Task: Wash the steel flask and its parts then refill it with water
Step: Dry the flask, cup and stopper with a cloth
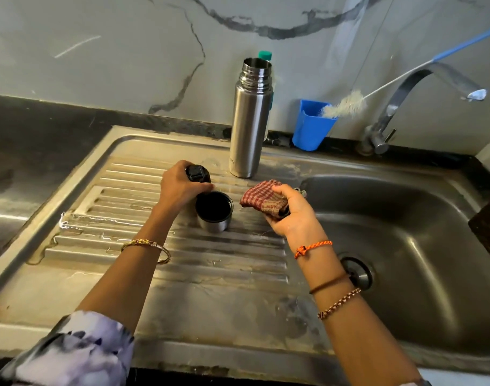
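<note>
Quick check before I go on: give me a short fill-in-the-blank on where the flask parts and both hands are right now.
1. The steel flask stands upright on the drainboard with its mouth ____.
2. The left hand grips the black ____.
3. The right hand holds a checked ____.
4. The steel cup stands between the two ____.

Missing words: open; stopper; cloth; hands

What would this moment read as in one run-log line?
left hand grips black stopper | right hand holds red checked cloth | steel flask open, upright on drainboard

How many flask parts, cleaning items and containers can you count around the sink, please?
Flask parts: 3 - flask body, cup lid, black stopper
Cleaning items: 2 - checked cloth, bottle brush
Containers: 1 - blue cup
Total: 6
</note>
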